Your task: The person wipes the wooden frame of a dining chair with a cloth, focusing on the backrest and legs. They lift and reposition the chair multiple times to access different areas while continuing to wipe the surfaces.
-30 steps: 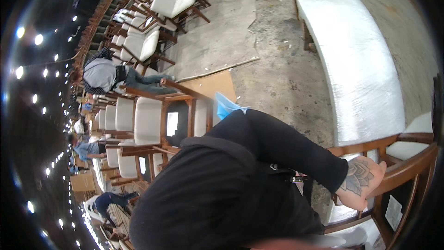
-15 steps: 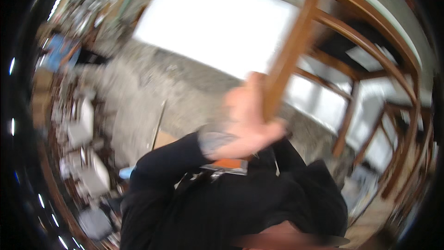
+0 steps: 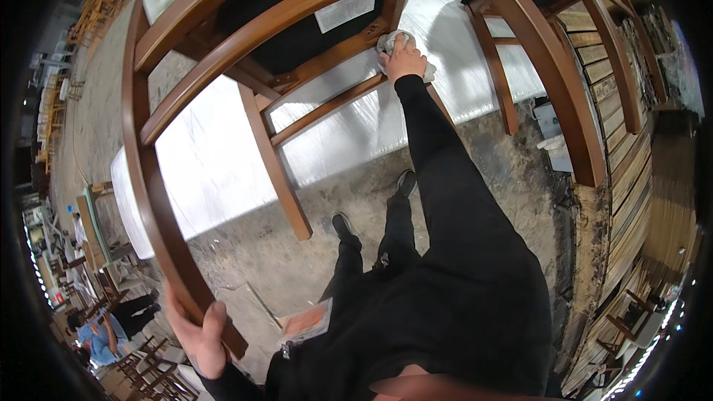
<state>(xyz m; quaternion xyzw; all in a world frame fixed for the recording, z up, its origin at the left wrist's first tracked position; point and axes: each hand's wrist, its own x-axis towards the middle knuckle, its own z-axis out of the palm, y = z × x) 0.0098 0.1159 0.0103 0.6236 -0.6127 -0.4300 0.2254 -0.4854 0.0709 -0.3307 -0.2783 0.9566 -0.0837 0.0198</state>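
Observation:
A brown wooden chair (image 3: 160,208) lies tipped over in front of me, its black underside (image 3: 297,41) with a white paper label facing me. At the lower left, my left hand (image 3: 197,334) is wrapped round the end of one chair leg. My right arm is stretched far forward. Its hand (image 3: 406,65) presses a crumpled whitish cloth (image 3: 429,72) against the chair frame, where a far leg meets the rails. Part of the cloth is hidden under the fingers.
Beneath the chair is a long surface under shiny white sheeting (image 3: 215,156). Another brown chair (image 3: 553,59) stands tipped close on the right, beside wooden slats (image 3: 624,171). A person in blue (image 3: 104,338) is at the far lower left, near more chairs.
My view has swung, and the chair now spreads across the front. My left hand stays at the chair leg, now lower left. My right hand has come into sight with the cloth.

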